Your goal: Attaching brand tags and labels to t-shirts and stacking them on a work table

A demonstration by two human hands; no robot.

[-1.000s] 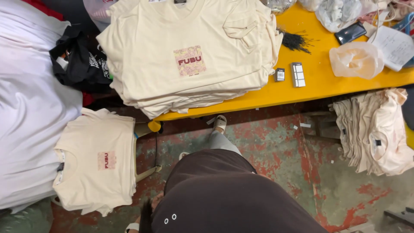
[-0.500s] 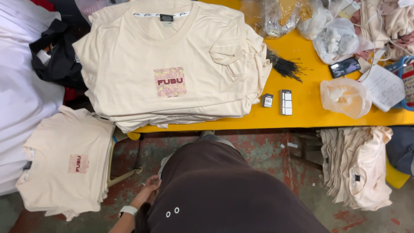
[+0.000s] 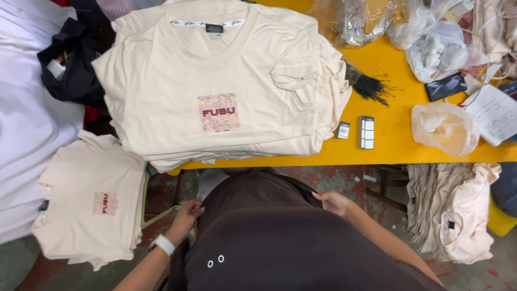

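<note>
Landmark: the yellow table (image 3: 398, 153). Both hands sit below its front edge, against the person's dark brown garment (image 3: 269, 237). The left hand (image 3: 186, 215) rests on the garment's left side, fingers curled loosely, holding nothing visible; a white wristband (image 3: 164, 245) circles that wrist. The right hand (image 3: 334, 203) lies on the garment's right side, fingers bent against the cloth; whether it pinches the cloth cannot be told.

On the table's left half lies a stack of cream shirts (image 3: 215, 86), the top one bearing a square pink chest print with dark red lettering and a small black neck label. Right of the stack: a small black-and-white tag (image 3: 343, 130), a black box (image 3: 366, 132) with white panels, and a clear bag (image 3: 444, 128). A second cream pile (image 3: 89, 202) sits left of the table, lower down.
</note>
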